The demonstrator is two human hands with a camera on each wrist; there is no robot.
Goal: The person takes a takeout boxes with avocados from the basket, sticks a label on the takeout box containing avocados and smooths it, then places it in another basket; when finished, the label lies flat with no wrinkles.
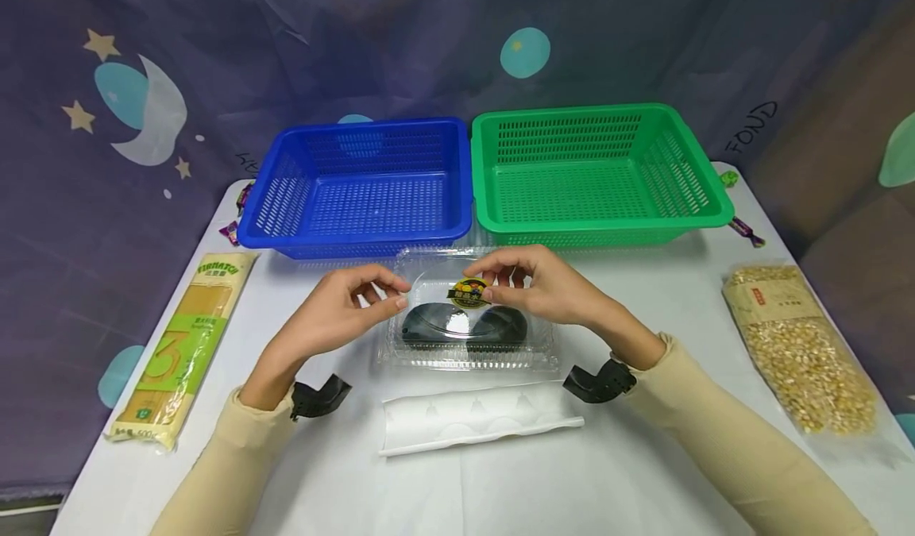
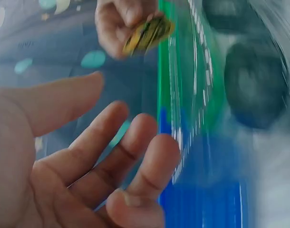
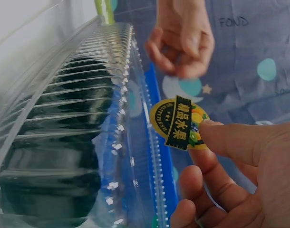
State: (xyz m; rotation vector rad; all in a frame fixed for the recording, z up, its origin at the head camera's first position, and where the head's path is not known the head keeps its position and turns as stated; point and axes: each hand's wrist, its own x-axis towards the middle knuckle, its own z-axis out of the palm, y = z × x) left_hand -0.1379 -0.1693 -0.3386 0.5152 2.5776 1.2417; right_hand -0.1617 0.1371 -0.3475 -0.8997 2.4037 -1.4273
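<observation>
Between thumb and index finger, my right hand point(image 1: 546, 286) pinches a round black-and-yellow fruit sticker point(image 3: 179, 122) by its edge. Behind and below the sticker stands a clear plastic clamshell box point(image 1: 468, 360), its lid down. Two dark green, rounded items point(image 3: 50, 185) show through the plastic. My left hand point(image 1: 343, 310) is held at the box's left side, fingers loosely bent and nothing between them. In the left wrist view, that hand's thumb and fingers are spread apart, with the sticker point(image 2: 149, 35) beyond them in the other hand.
A curled white backing sheet point(image 1: 479, 421) lies in front of the box. Behind it stand a blue basket point(image 1: 357, 241) and a green basket point(image 1: 604, 225). A noodle packet point(image 1: 182, 345) lies at left, a bag of corn kernels point(image 1: 801, 349) at right. Wrapped candies point(image 1: 747, 230) lie beside the baskets.
</observation>
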